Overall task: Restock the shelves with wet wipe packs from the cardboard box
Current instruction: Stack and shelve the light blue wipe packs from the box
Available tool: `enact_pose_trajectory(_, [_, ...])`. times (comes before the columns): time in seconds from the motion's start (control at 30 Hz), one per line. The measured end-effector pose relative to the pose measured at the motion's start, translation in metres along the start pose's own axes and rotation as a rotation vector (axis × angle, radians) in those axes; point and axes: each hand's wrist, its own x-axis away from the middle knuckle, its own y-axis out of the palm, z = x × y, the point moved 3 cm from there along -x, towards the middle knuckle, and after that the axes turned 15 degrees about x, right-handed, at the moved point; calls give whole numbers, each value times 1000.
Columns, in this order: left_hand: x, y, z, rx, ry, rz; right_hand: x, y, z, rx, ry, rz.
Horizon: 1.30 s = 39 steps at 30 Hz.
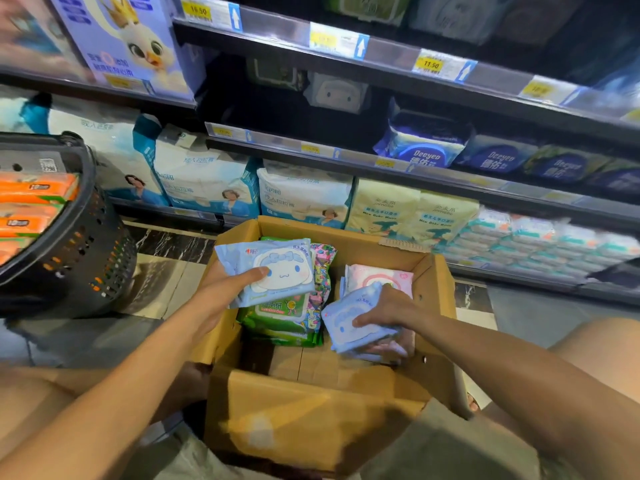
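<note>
Blue pack (277, 271) clamped in left fingers (254, 273), second pack (341, 318) in right fingers (367, 320), over box (434, 292).

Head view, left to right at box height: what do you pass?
A black basket of orange packs → left hand → the cartoon-face blue pack it holds → second blue pack → right hand gripping it → right wall of the cardboard box.
</note>
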Motion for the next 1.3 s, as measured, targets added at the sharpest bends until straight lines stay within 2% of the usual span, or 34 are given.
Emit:
enact_pose_trajectory(0.17, [13, 15, 25, -63, 69, -58, 28, -38, 11, -3, 20, 89])
enact_pose_trajectory(0.47, [35, 59, 102, -97, 235, -135, 98, -149, 29, -315, 67, 426])
enact_pose_trajectory(0.6, [34, 65, 133, -150, 307, -159, 118, -188, 20, -439, -35, 543])
enact_pose_trajectory(0.7, [24, 67, 152, -163, 341, -108, 112, -209, 9, -510, -97, 592])
enact_pose_trajectory(0.9, [-11, 57, 172, -179, 370, -52, 53, -230, -15, -593, -56, 669])
enact_pose_trajectory(1.1, [-53, 33, 162, -164, 303, -58, 19, -250, -58, -602, -65, 811])
enact_pose_trajectory(1.2, [-65, 30, 157, -186, 275, -76, -3, -259, -73, -586, -62, 819])
enact_pose_trajectory(1.3, [-72, 28, 152, -174, 229, -52, -26, -265, -80, -673, -39, 785])
